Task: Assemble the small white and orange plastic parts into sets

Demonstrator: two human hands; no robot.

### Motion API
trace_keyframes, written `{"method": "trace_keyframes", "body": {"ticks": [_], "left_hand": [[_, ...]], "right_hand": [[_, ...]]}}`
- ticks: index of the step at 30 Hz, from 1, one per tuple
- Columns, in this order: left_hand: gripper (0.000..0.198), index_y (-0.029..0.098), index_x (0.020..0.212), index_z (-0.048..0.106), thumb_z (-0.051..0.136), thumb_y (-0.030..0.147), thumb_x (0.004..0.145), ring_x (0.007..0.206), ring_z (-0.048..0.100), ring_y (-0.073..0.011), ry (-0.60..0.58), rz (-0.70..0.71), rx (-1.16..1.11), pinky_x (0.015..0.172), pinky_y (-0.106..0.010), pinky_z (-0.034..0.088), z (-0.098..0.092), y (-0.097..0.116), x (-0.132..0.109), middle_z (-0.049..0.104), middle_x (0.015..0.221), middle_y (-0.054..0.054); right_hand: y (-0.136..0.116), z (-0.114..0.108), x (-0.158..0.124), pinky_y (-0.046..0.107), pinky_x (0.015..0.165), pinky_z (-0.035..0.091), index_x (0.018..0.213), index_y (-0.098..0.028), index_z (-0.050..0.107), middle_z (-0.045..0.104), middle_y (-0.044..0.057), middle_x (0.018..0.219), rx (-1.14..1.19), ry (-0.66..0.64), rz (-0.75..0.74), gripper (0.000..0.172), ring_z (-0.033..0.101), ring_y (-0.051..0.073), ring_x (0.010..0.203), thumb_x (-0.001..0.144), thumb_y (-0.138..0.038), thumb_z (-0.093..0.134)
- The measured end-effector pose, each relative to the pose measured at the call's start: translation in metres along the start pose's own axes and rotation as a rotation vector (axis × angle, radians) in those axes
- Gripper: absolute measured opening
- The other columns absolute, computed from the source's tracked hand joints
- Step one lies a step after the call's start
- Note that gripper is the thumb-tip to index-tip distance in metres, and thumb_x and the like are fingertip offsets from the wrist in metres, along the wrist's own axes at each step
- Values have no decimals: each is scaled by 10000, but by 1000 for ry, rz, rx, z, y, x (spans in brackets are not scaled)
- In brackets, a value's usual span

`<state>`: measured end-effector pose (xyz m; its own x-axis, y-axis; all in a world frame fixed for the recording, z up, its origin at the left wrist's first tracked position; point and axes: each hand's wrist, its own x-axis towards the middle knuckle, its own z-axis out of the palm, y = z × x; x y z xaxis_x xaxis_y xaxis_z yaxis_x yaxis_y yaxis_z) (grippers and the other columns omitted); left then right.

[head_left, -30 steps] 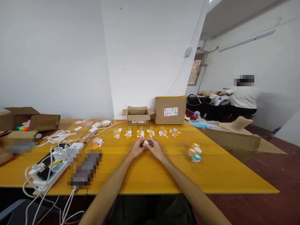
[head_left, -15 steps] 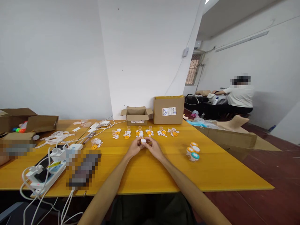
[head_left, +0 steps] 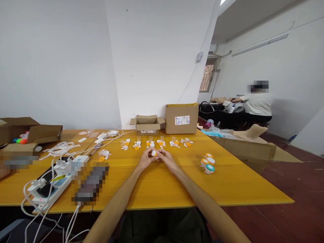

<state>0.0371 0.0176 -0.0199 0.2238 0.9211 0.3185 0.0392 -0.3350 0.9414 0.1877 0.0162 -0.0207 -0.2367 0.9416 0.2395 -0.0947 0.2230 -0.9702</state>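
Between my hands, above the yellow table point(head_left: 162, 189), is a small white cap with an orange rim point(head_left: 154, 153). My left hand point(head_left: 146, 160) grips it from the left, fingers curled round. Closed against its right side is my right hand point(head_left: 166, 159), thumb and fingers at the orange edge. Beyond my hands, a row of small clear cups point(head_left: 162, 138) stands with orange rings point(head_left: 137, 148) and white pieces point(head_left: 128, 140) in little groups. Another such group with an orange ring point(head_left: 101, 159) lies to the left. Several lidded jars point(head_left: 209, 168) stand together at the right.
A small open carton point(head_left: 148, 128) and a larger closed box point(head_left: 181, 121) stand at the back. On the left are a power strip point(head_left: 62, 184) with white cables, a blurred phone point(head_left: 92, 184) and an open box point(head_left: 45, 133). A person point(head_left: 258, 104) sits far right.
The cap in my hands has tilted, so its orange rim now shows. My right fingers have shifted slightly to the right along its edge.
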Motion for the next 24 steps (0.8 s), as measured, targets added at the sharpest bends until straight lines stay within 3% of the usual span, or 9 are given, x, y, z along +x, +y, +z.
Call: {"method": "trace_keyframes", "body": {"ticks": [7, 12, 16, 24], "left_hand": [[381, 195, 957, 655, 776, 417, 673, 820, 617, -178, -30, 20, 51, 770, -295, 489, 2, 1, 0, 675, 913, -25], [404, 187, 979, 664, 757, 467, 702, 743, 584, -155, 13, 51, 46, 718, -274, 466, 0, -1, 1, 658, 828, -8], [409, 182, 966, 658, 702, 523, 745, 629, 506, -126, 22, 63, 76, 625, -250, 419, 0, 1, 0, 567, 673, 32], [452, 190, 790, 568, 568, 641, 787, 569, 475, -116, 6, -25, 77, 552, -243, 391, 4, 8, -1, 513, 636, 42]], "right_hand": [[-5, -1, -2, 244, 582, 445, 699, -192, 642, 618, -10, 663, 105, 101, 70, 513, 531, 115, 598, 520, -650, 790], [-5, -1, -2, 248, 540, 458, 683, -192, 601, 634, 14, 647, 108, 82, 91, 555, 573, 126, 570, 586, -728, 704], [-5, 1, -3, 225, 387, 347, 659, -199, 560, 556, -20, 504, -18, 65, 154, 595, 489, 107, 410, 625, -791, 610], [4, 4, -3, 245, 436, 393, 708, -223, 554, 542, -36, 558, -168, 85, -52, 500, 492, 117, 450, 731, -722, 557]]}}
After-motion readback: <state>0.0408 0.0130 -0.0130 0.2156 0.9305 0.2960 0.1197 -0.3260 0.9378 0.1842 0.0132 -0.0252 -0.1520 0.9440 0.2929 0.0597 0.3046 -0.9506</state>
